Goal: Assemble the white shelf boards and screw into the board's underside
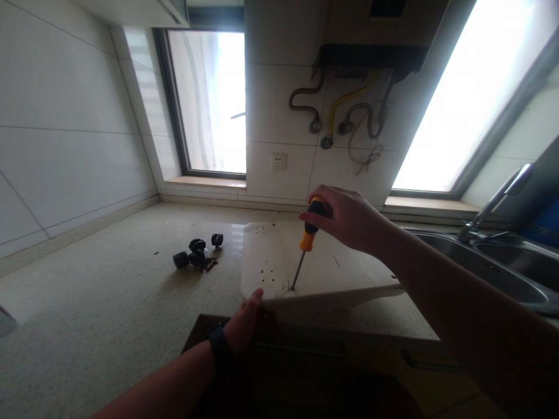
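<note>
On the left part of a speckled counter (144,273), four black caster wheels (197,256) lay loose beside a small heap of dark screws (211,264). A knock could have sent a wheel rolling or scattered the screws, since nothing penned them in.

Just right of these, close to the counter's front edge, lay a white panel (321,273) with small holes near its left corners. The left hand (243,321) was clamped on its front left corner, thumb on top, the other fingers lower, mostly in shadow.

The right hand, (338,218) apart from the left, was wrapped around a yellow-and-black screwdriver (308,238). The tool leaned, its tip meeting the panel near the front edge; whether it sat in a screw head was too small to tell. A tilted push could have made it skid, scratching the surface or jabbing the nearby left thumb. Pressing so near the edge, with a weak grip, might also have tipped or slid the panel.

At the counter's right end was a steel sink (463,267).
</note>
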Available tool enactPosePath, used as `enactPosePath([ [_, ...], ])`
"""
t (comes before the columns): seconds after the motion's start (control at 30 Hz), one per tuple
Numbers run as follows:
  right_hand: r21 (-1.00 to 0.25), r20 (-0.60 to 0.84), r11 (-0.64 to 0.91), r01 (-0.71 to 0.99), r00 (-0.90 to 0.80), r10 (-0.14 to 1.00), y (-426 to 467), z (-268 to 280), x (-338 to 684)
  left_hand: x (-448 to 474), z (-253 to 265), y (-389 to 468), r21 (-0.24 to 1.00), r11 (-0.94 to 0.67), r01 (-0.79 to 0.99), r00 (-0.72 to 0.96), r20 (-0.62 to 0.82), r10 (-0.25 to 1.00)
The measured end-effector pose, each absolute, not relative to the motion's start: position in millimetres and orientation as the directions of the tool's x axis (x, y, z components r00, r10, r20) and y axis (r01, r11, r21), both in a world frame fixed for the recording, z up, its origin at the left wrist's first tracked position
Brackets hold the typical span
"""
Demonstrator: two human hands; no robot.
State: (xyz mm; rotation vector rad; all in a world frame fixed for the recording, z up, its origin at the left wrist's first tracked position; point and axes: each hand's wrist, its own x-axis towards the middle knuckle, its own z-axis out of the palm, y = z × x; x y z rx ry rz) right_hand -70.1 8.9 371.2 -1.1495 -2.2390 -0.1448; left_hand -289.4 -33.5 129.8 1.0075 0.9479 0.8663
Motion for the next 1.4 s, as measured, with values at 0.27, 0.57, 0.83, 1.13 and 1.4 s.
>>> enactPosePath([
  [0.27,-0.554,0.451,0.708,0.438,-0.557,0.697,12,367,-69,-290,131,-34,0.941,0.306,-0.143,0.345,-0.242,0.907],
  [0.57,-0.580,0.444,0.696,0.424,-0.552,0.706,16,362,-69,-289,136,-36,0.931,0.326,-0.165,0.343,-0.256,0.904],
  [0.83,-0.522,0.580,0.734,0.435,-0.450,0.679,7,356,-77,-289,138,-35,0.936,0.325,-0.134,0.335,-0.266,0.904],
  [1.13,-0.435,0.610,0.826,0.359,-0.557,0.564,10,360,-73,-290,136,-36,0.940,0.313,-0.135,0.342,-0.253,0.905],
  [1.4,-0.731,0.632,0.682,-0.010,-0.388,0.671,11,344,-89,-289,138,-36,0.933,0.327,-0.148,0.341,-0.262,0.903],
])
